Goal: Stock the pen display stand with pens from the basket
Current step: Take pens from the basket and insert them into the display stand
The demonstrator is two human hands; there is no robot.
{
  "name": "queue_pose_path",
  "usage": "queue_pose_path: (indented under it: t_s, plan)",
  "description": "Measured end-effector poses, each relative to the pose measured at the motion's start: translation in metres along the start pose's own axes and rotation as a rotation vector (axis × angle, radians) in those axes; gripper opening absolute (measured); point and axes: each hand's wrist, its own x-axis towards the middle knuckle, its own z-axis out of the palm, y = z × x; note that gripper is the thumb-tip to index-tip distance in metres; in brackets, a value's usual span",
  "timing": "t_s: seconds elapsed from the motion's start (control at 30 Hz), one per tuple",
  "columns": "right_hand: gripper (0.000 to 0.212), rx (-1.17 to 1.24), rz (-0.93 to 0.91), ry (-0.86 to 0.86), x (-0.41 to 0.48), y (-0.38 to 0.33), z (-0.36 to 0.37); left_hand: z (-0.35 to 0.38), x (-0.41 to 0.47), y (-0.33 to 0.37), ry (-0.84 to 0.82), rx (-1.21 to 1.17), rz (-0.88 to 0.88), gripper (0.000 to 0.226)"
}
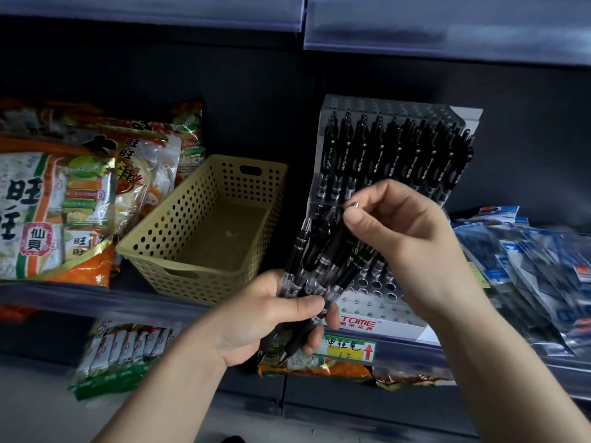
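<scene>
Firstly, shelf: we note a dark store shelf carrying the items below, with another tier under it.
Snack bags: stacked at the left, printed in orange, green and white, just beside the basket.
Blue packs: we record flat packets heaped at the right, near the stand.
Stand: white stepped rack, right of centre on the shelf; round holes show in its front rows.
Racked pens: black, upright, filling the stand's rear rows.
Basket: tan, perforated, on the shelf between the snack bags and the stand.
Left hand: we find it curled round the lower part of the bundle, in front of the stand's base.
Right hand: thumb and forefinger pinch the top of one pen; the other fingers are loosely bent.
Bundle: several black pens, fanned up and to the right, before the stand.
Pen: black, among the bundle; its silver end shows above the right thumb.
Price tag: yellow-green, handwritten, red arrow, on the shelf edge under the stand.
</scene>
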Motion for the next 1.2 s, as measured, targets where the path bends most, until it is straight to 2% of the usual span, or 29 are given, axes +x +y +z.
queue_pose_path:
  t_s: [0.13,0.3,0.37,0.43,0.57,0.67,0.77,1.0,1.1,1.2]
  plan:
    - [0.003,-0.020,-0.084,0.088,-0.002,0.002,0.004,-0.001,-0.001,0.002,0.015,-0.016,0.008,0.010]
    - [0.007,-0.026,-0.289,0.205,-0.003,-0.010,0.003,0.000,0.002,0.001,0.084,-0.136,-0.051,0.015]
    - [0.010,-0.045,-0.389,0.243,-0.004,-0.013,0.006,-0.001,0.005,-0.002,0.134,-0.259,-0.056,0.027]
    - [0.013,-0.094,-0.474,0.241,-0.006,-0.011,0.012,-0.004,0.007,-0.001,0.154,-0.412,-0.020,0.042]
    - [0.015,-0.183,-0.550,0.168,-0.010,-0.006,0.018,-0.005,0.010,0.003,0.257,-0.592,0.085,0.035]
    - [0.010,-0.290,-0.502,0.073,-0.007,-0.003,0.011,-0.005,0.011,0.008,0.337,-0.684,0.132,0.024]
    - [0.011,-0.460,-0.393,-0.039,-0.004,0.008,0.007,-0.003,0.011,0.012,0.392,-0.679,0.186,0.012]
    - [0.026,-0.452,-0.104,-0.257,-0.009,0.025,0.022,0.005,0.011,0.012,0.504,-0.532,0.217,0.020]
    - [0.019,-0.436,-0.096,-0.207,-0.009,0.027,0.025,0.004,0.008,0.011,0.549,-0.414,0.203,0.025]
    - [0.009,-0.269,-0.015,-0.087,-0.005,0.022,0.025,0.004,0.005,0.009,0.542,-0.306,0.146,0.046]
